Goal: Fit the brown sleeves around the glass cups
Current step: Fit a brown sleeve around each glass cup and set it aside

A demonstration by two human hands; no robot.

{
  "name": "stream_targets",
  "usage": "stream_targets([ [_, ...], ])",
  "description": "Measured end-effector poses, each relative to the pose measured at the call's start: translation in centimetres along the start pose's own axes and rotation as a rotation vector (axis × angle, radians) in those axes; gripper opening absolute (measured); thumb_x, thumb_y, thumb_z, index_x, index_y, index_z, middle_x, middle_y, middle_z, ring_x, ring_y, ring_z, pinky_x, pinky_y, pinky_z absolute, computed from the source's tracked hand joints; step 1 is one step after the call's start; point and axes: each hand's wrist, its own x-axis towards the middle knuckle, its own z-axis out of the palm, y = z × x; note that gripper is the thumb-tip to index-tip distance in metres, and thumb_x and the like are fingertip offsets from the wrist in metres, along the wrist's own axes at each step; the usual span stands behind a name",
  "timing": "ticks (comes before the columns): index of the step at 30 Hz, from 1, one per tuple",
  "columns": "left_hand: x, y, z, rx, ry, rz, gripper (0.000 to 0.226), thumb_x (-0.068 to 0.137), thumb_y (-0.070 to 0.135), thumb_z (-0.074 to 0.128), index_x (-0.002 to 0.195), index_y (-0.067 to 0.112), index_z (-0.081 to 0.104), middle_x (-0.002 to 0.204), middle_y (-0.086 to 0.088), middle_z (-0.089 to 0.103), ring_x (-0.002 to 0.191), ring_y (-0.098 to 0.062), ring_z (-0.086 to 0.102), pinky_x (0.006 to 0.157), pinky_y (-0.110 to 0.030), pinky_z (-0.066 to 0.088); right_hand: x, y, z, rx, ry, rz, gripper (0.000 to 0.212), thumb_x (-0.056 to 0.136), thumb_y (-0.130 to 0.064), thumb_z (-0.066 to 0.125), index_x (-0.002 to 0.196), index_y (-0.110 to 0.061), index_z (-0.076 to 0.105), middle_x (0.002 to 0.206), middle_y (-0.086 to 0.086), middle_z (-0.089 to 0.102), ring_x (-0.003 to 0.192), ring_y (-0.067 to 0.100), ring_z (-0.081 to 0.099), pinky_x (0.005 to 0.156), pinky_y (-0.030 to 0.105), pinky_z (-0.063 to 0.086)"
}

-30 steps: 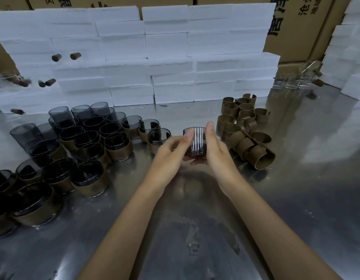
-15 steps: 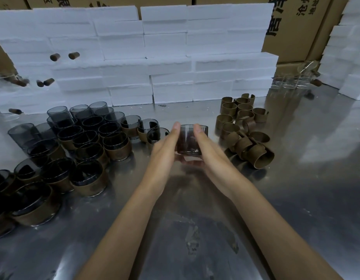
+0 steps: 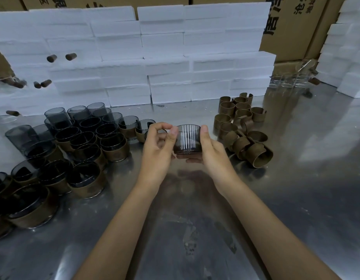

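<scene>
Partly hidden cup (image 3: pixel 187 141) (fingers underneath)

Both forearms bare to the frame edge; hands (image 3: pixel 195 150) ungloved, ringless.

Glossy smoked glass cup (image 3: pixel 187 141), matt brown sleeves (image 3: pixel 243 128), brushed-metal table (image 3: pixel 296 199).

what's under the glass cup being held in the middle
Fingers of the right hand curl beneath the glass cup, above the bare metal table. The left hand hides its left side.
</scene>
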Motion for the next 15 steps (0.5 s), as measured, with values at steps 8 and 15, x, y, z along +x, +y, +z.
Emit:
stream_targets([
  [8,0.25,-0.1,-0.36,-0.025,0.066,-0.081,0.017,0.099,0.042,0.063,0.102,0.028,0.073,0.103,-0.007,0.076,0.088,-0.018,0.068,0.078,-0.038,0.051,0.25,0.04,-0.43,0.086,0.029,0.032,0.047,0.098,-0.056,0.054,0.12,-0.016,0.069,0.107,0.009,0.078,0.1,0.025,0.075,0.075,0.031,0.058],
  [15,-0.27,0.01,-0.03,-0.095,-0.107,-0.18,0.045,0.092,0.064,0.06,0.104,0.026,0.081,0.103,-0.001,0.08,0.087,-0.012,0.076,0.068,-0.023,0.057,0.01,0.28,-0.2,0.116,-0.291,0.139,0.093,0.067,-0.091,0.06,0.127,-0.022,0.066,0.105,0.014,0.078,0.09,0.028,0.077,0.075,0.031,0.058],
])
